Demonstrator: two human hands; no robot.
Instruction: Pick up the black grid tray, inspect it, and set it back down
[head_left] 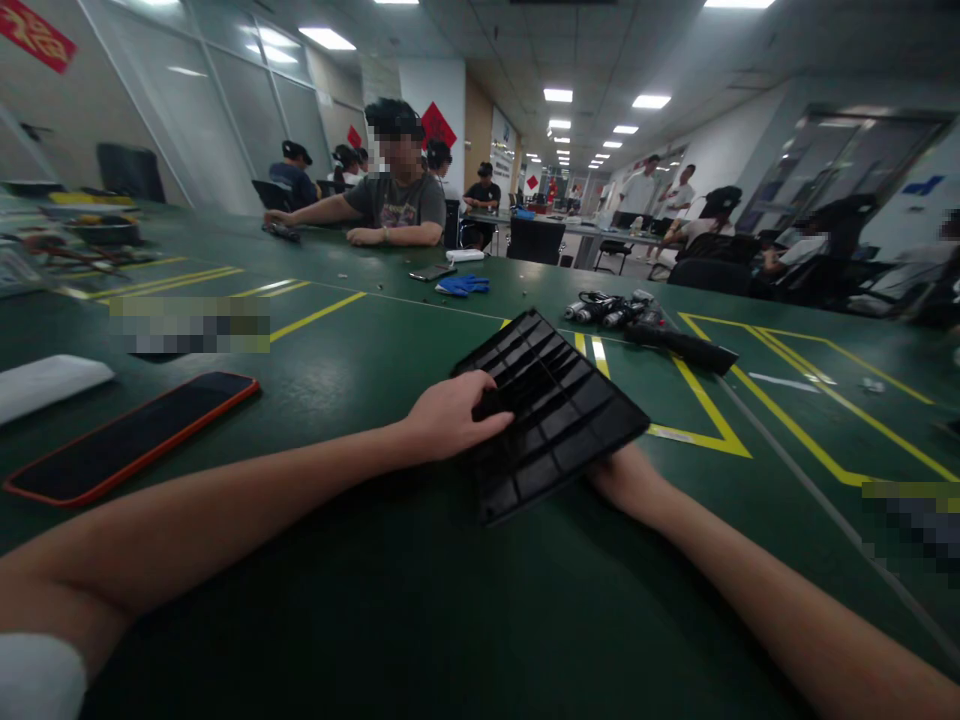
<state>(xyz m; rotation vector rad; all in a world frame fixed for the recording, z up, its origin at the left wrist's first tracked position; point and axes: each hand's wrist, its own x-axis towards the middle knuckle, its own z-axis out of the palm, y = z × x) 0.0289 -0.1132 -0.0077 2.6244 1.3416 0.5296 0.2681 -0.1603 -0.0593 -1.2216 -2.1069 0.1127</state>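
Observation:
A black ribbed plastic panel [555,400], divided into several slots, is held tilted above the green table [315,610]. My left hand [454,415] grips its left side, with the thumb over the ribs and the other fingertips partly hidden among them. Under the panel's right corner is my right hand [626,480]; its fingers are hidden behind the panel.
An orange-edged phone [135,435] and a white object [56,385] lie at the left. Blue gloves [463,287] rest farther back. Cables with metal connectors [600,308] and a black tube [682,345] lie right of centre. A person [397,195] sits across the table.

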